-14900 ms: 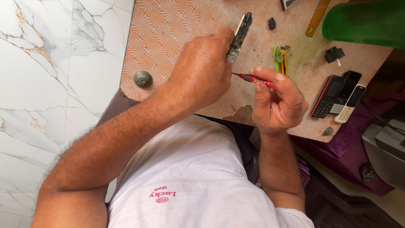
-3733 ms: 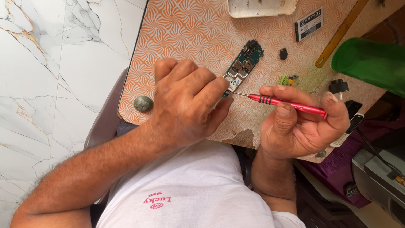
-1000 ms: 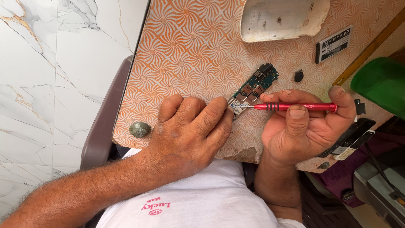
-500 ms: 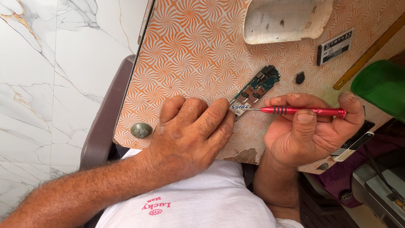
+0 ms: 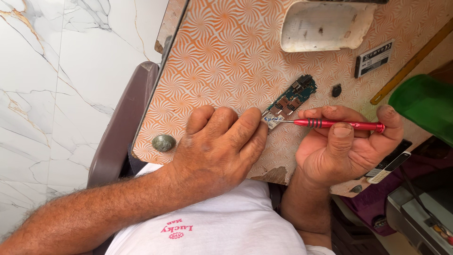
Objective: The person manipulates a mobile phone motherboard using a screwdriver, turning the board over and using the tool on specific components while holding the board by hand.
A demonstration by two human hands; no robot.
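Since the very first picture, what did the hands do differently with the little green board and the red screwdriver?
The circuit board earlier stood lifted in the left hand; now it lies flat on the orange table, pinned at its near end. The right hand has turned the red screwdriver level, its tip on the board's near end. The grey pebble stays by the table edge.

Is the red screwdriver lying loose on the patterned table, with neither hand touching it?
No: the right hand grips the red screwdriver, its tip at the circuit board steadied by the left hand.
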